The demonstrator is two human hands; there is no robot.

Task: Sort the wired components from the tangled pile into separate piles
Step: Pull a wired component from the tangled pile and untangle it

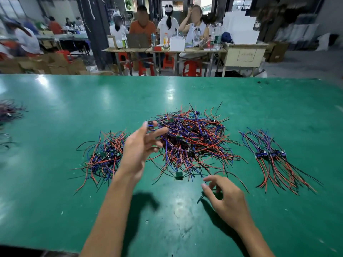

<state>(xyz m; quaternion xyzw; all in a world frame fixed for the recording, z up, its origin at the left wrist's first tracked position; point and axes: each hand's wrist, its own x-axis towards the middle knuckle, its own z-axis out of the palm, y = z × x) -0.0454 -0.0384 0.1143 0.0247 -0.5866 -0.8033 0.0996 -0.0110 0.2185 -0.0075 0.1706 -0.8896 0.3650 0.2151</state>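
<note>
A big tangled pile (193,140) of small circuit boards with red, blue and black wires lies mid-table. A smaller heap (104,156) sits to its left. On the right, a neat pile (271,156) of blue components lies with wires fanned toward me. My left hand (141,149) is raised over the tangle's left edge and pinches a small blue component (150,125) between thumb and fingertip. My right hand (226,197) hovers low in front of the tangle, fingers loosely curled around a thin black wire (232,175). A green board (179,175) lies at the tangle's near edge.
The green table (74,210) stretches wide around the piles. More wired parts (9,112) lie at the far left edge. Beyond the table, several people sit at a bench (167,50) with bottles and boxes; red stools and cartons stand behind.
</note>
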